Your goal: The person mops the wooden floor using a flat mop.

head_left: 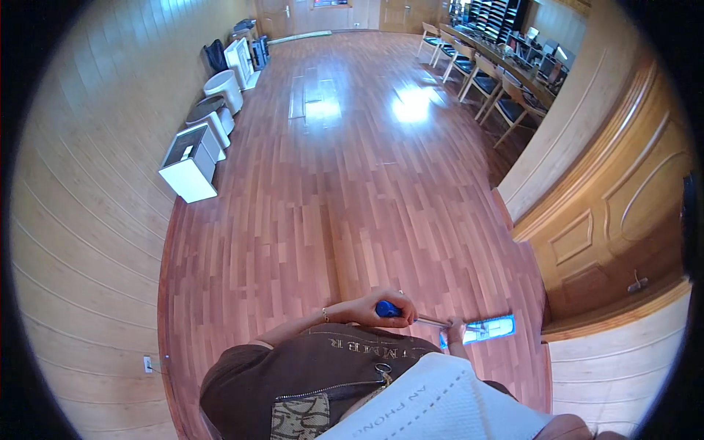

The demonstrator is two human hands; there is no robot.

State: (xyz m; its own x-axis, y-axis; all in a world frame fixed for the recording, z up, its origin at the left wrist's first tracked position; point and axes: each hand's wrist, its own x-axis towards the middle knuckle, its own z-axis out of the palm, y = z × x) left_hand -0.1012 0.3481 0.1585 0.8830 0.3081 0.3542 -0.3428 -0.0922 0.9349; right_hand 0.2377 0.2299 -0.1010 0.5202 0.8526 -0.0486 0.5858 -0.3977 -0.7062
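Note:
A flat mop [499, 327] with a blue-and-white rectangular head lies on the wood floor at my right side. Its thin metal pole [433, 321] runs up toward my chest and ends in a blue grip. My left hand [385, 306] is closed around that blue end, with a bracelet at the wrist. Lower down, my right hand [456, 334] wraps the pole close to the mop head. Part of the right forearm is hidden behind a white sheet-like thing [440, 403] in front of my brown top.
Along the left wall stand a white cabinet [189, 180], a white round tub [226, 88] and other white pieces. Wooden chairs [513, 106] line a long desk [506, 62] at the far right. A wooden door [609, 220] is close on the right. The reddish plank floor [293, 235] stretches ahead.

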